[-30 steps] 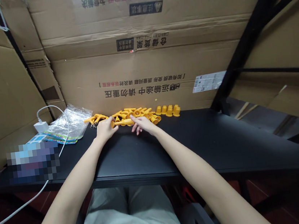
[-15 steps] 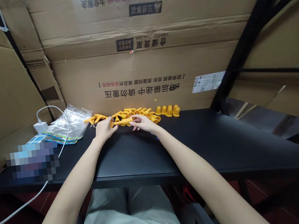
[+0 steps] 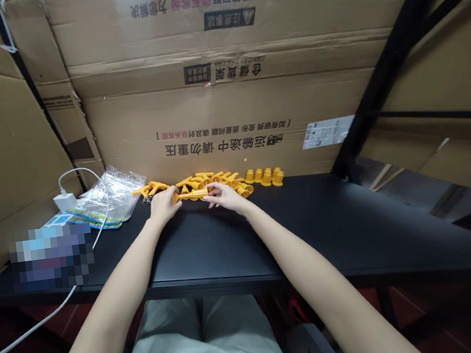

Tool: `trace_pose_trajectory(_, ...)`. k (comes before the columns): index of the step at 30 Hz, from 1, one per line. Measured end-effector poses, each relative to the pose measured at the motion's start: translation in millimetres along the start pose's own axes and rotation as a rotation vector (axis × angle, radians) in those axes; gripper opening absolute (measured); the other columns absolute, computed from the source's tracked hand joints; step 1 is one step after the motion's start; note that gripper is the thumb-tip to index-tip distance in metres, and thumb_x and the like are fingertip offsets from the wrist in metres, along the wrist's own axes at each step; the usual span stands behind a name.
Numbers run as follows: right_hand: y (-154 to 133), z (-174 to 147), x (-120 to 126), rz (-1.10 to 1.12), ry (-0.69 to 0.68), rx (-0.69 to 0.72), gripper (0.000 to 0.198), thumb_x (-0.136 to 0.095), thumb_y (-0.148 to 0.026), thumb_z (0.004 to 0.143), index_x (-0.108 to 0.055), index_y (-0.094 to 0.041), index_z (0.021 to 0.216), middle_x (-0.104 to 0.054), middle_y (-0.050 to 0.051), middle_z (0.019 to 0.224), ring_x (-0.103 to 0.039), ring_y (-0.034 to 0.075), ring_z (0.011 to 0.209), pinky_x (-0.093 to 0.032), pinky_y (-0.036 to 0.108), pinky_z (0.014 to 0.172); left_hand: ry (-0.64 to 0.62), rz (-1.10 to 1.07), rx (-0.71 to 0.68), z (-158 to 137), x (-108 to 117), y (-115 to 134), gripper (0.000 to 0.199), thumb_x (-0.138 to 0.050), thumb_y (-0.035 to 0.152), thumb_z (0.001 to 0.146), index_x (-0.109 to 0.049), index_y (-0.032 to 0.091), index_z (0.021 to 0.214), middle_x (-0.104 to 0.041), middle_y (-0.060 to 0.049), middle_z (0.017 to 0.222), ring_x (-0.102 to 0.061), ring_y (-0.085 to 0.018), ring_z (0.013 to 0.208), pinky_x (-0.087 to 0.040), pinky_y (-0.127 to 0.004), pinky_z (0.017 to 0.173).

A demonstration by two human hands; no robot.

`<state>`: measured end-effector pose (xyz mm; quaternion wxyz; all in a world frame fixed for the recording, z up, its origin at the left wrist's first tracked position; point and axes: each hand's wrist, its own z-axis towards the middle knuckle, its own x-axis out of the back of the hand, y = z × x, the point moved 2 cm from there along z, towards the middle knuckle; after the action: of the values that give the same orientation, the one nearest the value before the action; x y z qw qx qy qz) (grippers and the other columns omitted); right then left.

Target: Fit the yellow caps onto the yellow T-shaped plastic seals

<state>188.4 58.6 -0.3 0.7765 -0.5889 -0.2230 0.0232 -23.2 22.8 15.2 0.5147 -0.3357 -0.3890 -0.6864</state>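
Observation:
Between my hands lies a yellow plastic piece (image 3: 198, 193), level, with a narrow stem on the left widening to a cup-like end on the right. My left hand (image 3: 163, 206) is closed round its left end. My right hand (image 3: 229, 196) pinches the wide end between thumb and fingers. Just behind them spreads a pile of yellow plastic parts (image 3: 205, 175), some cup-shaped and some like T-shaped handles. More yellow handles (image 3: 157, 185), with small dark metal bits beside them, lie left of the pile. To its right, several yellow cups (image 3: 266, 177) stand upright.
A clear plastic bag (image 3: 111, 194) and a white charger (image 3: 64, 202) with its cable sit at the left of the black table (image 3: 331, 227). A blurred-out item (image 3: 52, 256) lies nearer. Cardboard (image 3: 226, 103) walls the back; a black metal post (image 3: 375, 90) rises at right.
Both hands keep hold of the yellow piece in nearly the same place. The fingers of my right hand have shifted slightly on its wide end. The view has tilted a little.

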Motion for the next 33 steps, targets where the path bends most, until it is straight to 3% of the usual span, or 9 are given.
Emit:
trace_pose_trajectory(9,2,2,-2,0.032,0.014,0.048,0.041,-0.075,-0.026,0.073,-0.055,-0.018,0.107,-0.063,0.000,0.083,-0.064,0.011,0.060,-0.056,0.027,0.063,-0.007,-0.034,-0.005,-1,0,-1,0.029,-0.055,0.028,0.080,-0.058,0.025,0.109,-0.069,-0.005,0.103,-0.064,-0.024,0.097,-0.048,-0.032,0.081)
trace_pose_trajectory(13,-1,5,-2,0.037,0.046,0.138,0.043,-0.075,-0.027,0.070,-0.055,-0.019,0.107,-0.061,0.000,0.086,-0.064,0.012,0.064,-0.056,0.032,0.072,0.044,-0.104,-0.052,0,-1,-3,0.039,-0.053,0.027,0.084,-0.053,0.023,0.123,-0.067,-0.008,0.110,-0.063,-0.023,0.102,-0.047,-0.032,0.085)
trace_pose_trajectory(16,-7,4,4,-0.049,0.148,0.212,0.043,-0.073,-0.027,0.070,-0.056,-0.019,0.109,-0.060,0.004,0.098,-0.063,0.012,0.068,-0.055,0.033,0.075,0.105,-0.165,-0.076,1,-2,-8,0.058,-0.053,0.030,0.085,-0.037,0.022,0.141,-0.065,-0.007,0.110,-0.062,-0.020,0.100,-0.047,-0.031,0.087)
trace_pose_trajectory(19,-14,1,17,-0.194,0.349,0.309,0.040,-0.067,-0.027,0.075,-0.055,-0.020,0.113,-0.060,0.006,0.106,-0.061,0.014,0.073,-0.053,0.033,0.078,0.146,-0.180,-0.030,2,-5,-16,0.066,-0.052,0.030,0.085,-0.029,0.020,0.146,-0.064,-0.008,0.109,-0.062,-0.019,0.099,-0.047,-0.031,0.089)
trace_pose_trajectory(24,-16,-5,32,-0.448,0.608,0.445,0.035,-0.052,-0.019,0.083,-0.054,-0.018,0.118,-0.060,0.012,0.113,-0.062,0.020,0.084,-0.050,0.036,0.085,0.121,-0.153,0.043,3,-10,-25,0.053,-0.051,0.025,0.084,-0.044,0.016,0.136,-0.064,-0.011,0.114,-0.061,-0.022,0.103,-0.046,-0.033,0.092)
trace_pose_trajectory(28,-9,-3,29,-0.684,0.580,0.490,0.042,-0.043,-0.013,0.084,-0.053,-0.018,0.124,-0.059,0.014,0.120,-0.057,0.026,0.108,-0.045,0.038,0.091,0.055,-0.126,0.043,5,-15,-26,0.037,-0.051,0.025,0.083,-0.059,0.018,0.118,-0.067,-0.009,0.107,-0.061,-0.022,0.101,-0.047,-0.034,0.091)
trace_pose_trajectory(33,-8,7,18,-0.892,0.554,0.453,0.044,-0.041,-0.011,0.086,-0.053,-0.017,0.128,-0.062,0.014,0.122,-0.056,0.027,0.112,-0.041,0.039,0.090,-0.007,-0.079,0.043,7,-17,-25,0.026,-0.049,0.029,0.084,-0.068,0.021,0.100,-0.068,-0.007,0.098,-0.062,-0.022,0.096,-0.048,-0.033,0.086)
